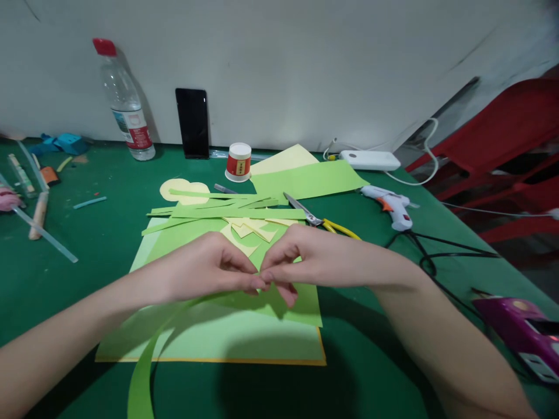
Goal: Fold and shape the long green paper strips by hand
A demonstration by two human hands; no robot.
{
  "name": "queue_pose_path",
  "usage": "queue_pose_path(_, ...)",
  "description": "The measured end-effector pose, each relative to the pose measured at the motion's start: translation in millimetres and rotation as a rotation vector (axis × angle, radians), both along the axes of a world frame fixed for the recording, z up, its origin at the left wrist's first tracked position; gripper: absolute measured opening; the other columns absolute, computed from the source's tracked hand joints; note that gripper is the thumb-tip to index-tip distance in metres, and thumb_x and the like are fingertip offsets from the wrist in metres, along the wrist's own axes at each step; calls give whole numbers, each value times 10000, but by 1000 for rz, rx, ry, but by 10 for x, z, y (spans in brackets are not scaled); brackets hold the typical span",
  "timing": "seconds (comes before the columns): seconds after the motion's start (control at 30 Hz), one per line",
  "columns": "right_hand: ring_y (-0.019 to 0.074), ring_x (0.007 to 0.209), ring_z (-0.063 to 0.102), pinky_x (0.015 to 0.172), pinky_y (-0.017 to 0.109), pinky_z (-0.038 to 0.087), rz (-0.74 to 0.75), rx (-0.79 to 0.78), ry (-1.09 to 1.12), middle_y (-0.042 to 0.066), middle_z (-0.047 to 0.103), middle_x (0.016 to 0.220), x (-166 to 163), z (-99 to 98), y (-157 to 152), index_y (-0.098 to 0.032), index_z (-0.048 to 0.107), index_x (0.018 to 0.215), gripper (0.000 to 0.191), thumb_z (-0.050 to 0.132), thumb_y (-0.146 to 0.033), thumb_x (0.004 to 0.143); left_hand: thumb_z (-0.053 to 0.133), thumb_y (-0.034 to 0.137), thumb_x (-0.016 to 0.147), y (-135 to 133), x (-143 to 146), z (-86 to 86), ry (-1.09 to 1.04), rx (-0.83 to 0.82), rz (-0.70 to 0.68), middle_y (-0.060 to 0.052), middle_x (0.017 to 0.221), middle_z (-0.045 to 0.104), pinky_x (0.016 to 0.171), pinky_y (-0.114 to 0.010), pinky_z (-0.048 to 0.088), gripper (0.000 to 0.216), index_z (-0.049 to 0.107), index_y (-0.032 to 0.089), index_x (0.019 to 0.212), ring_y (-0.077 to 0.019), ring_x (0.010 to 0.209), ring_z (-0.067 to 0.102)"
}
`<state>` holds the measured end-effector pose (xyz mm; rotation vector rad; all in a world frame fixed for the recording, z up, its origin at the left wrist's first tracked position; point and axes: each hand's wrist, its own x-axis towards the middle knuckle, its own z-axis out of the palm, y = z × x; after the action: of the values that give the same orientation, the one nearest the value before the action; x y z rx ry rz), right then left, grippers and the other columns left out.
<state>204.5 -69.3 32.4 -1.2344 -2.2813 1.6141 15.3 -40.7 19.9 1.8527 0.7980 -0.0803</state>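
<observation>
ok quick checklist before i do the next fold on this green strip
1. Strip grip: left hand and right hand both pinch the green paper strip at their fingertips: ok.
2. Strip tail free: it curves down off the paper sheets, nothing on it: ok.
3. Fold alignment: hidden by the fingers: cannot tell.
4. Scissors lie apart from the hands: ok.
5. Glue gun lies to the right, away from the paper: ok.

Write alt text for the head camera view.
Both hands, left hand and right hand, pinch a green paper strip together over green paper sheets on a green table. Scissors, a glue gun and a water bottle lie beyond.
</observation>
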Motion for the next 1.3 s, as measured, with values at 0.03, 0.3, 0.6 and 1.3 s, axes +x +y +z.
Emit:
queue_pose_path(0.03,43,429,441,440,171,323,0,-3,5,-17,586,501,5,7,2,-128,617,586,318,460,-258,831,527,440,779,-8,13,-4,0,-16,14,50,466,374,394,-208,148,343,714,153,771,-61,424,203)
queue_pose_path(0.3,25,373,384,379,157,291,-13,-32,-46,-21,619,506,264,107,105,-124,649,674,251,509,-273,820,596,347,743,37,-32,45,-7,-126,52,55,439,376,386,-224,133,219,711,166,697,-60,404,184)
queue_pose_path(0.6,34,390,413,386,157,320,23,-41,-47,-14,623,507,343,114,114,-134,666,699,266,505,-302,826,594,288,733,-43,32,105,-17,-218,104,7,561,634,377,-194,173,175,676,142,683,-53,408,198)
queue_pose_path(1.3,119,673,567,589,225,406,-53,239,-188,-5,684,828,256,126,-19,-209,695,892,285,510,-407,805,556,335,757,-26,4,84,53,-184,44,-8,528,632,386,-175,210,242,636,121,679,-41,392,265)
